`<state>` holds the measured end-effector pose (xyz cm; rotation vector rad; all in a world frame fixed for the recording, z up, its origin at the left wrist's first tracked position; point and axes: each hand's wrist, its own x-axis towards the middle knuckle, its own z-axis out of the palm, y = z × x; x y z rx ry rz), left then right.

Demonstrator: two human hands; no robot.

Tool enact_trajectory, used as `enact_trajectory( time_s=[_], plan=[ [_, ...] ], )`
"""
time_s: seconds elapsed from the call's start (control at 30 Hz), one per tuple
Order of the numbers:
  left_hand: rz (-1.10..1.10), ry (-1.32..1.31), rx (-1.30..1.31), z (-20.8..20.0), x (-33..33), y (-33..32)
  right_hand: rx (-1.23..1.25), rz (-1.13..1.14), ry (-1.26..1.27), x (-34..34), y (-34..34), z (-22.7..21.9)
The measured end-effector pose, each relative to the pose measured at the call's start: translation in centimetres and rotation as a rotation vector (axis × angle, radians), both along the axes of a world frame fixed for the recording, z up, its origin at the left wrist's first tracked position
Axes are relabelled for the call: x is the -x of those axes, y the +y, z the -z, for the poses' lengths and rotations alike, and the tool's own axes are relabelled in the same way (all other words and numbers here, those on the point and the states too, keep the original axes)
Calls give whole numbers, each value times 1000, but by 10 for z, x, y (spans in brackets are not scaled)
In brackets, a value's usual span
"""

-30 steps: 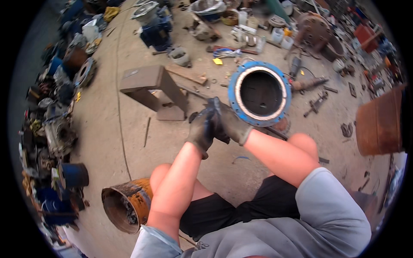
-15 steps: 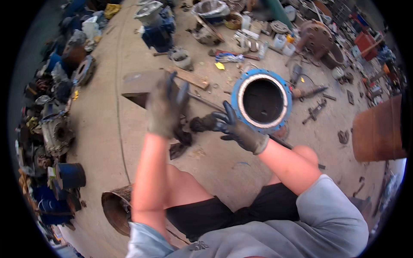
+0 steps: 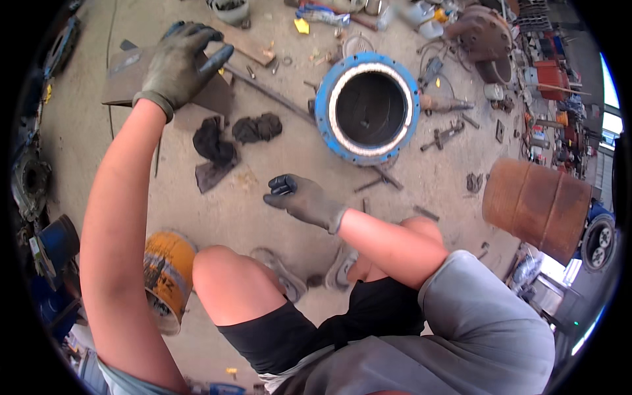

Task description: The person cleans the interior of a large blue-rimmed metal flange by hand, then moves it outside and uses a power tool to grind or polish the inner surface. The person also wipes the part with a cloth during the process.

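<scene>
Our left hand [image 3: 181, 62] reaches out with its fingers partly bent and the thumb set wide of them; we see nothing in its grip. Our right hand [image 3: 304, 199] hangs nearer our knees, its blackened fingers loosely curled, with a narrow gap to the thumb and nothing visible between.

Right under the left fingers is the brown metal stand [image 3: 123, 74], partly hidden by the glove; we cannot tell whether they touch it. Below the left fingers, and up and left of the right ones, two dark crumpled rags [image 3: 216, 141] [image 3: 257, 128] lie on the floor [image 3: 230, 220]. A long bar [image 3: 273, 99] runs from near the left thumb toward the blue flanged cylinder [image 3: 324, 113], which stands beyond and to the right of the right fingers.

To work well here, we should probably settle the left palm on the flat top rather than a corner, keep the thumb off the plate edges, and square our shoulders before loading such a stretched arm. The right fingers seem best kept relaxed and clear of the bar.
</scene>
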<state>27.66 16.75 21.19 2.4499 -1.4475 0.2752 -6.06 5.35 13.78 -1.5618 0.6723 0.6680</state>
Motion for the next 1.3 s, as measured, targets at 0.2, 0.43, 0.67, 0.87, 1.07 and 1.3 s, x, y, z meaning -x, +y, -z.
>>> enact_trajectory(
  time_s=[0.2,0.43,0.67,0.87,1.07,1.3],
  plan=[
    [7,101,-94,-1,-5,-3,-94,229,197,20,39,-14],
    [-3,163,-193,-19,-10,-14,141,646,321,-4,20,-8],
    [-61,245,-334,-38,-12,-31,549,827,132,-93,-87,-1],
    [-36,253,-337,-36,-12,-30,550,784,614,-157,-147,12],
    [-46,344,-354,-35,-16,-28,558,916,605,-175,-166,87],
    [-112,403,-403,-33,-18,-38,704,930,468,-196,-154,108]
  ],
)
